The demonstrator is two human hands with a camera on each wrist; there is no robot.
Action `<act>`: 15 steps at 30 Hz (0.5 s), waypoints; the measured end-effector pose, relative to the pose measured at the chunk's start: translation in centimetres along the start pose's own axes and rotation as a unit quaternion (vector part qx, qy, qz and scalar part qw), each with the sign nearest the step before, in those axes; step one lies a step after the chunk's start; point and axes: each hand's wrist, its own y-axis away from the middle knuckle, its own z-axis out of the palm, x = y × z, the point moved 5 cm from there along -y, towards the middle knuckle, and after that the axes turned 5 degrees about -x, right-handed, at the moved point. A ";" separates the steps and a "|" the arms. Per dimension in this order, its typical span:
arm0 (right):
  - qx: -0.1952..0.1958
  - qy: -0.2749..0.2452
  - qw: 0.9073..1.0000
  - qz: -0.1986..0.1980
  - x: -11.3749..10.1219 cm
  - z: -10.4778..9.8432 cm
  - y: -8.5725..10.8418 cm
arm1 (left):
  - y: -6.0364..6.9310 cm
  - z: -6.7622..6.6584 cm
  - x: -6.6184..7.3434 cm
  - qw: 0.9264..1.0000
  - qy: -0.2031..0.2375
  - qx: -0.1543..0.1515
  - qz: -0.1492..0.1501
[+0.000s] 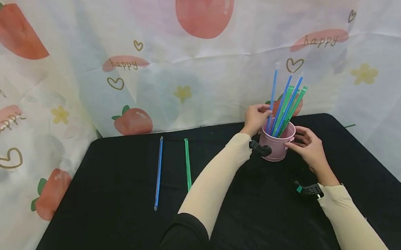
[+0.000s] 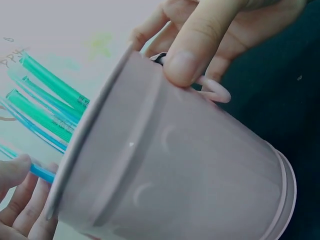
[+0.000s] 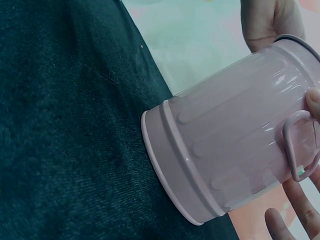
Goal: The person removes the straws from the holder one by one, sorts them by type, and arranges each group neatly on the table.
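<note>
A pink bucket (image 1: 275,146) stands near the table's back edge at the right, holding several blue and green tubes (image 2: 44,116) that lean to the right. My left hand (image 1: 256,119) is at its left side and pinches a blue tube (image 1: 273,88) between thumb and fingers, the tube's lower end inside the bucket. At the opposite side my right hand (image 1: 310,147) grips the bucket near the rim and side handle (image 3: 290,150), thumb in front and some fingers behind. The right wrist view shows the bucket's base on the cloth.
On the black table (image 1: 97,211), a blue tube (image 1: 158,173) and a green tube (image 1: 187,161) lie apart, left of my left forearm, which covers the green one's near end. A printed curtain (image 1: 169,88) hangs right behind the table.
</note>
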 end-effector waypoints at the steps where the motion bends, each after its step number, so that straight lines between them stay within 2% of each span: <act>1: -0.001 0.001 1.000 0.001 0.0 0.0 0.0 | 0.0 -0.1 0.0 1.000 0.009 0.000 0.003; 7: -0.003 0.005 1.000 0.006 0.2 0.0 0.0 | -0.3 -0.6 0.1 0.996 0.090 -0.009 0.014; 15: -0.004 0.000 1.000 0.004 0.1 0.1 -0.1 | -0.5 -1.6 0.4 0.993 0.115 -0.011 0.004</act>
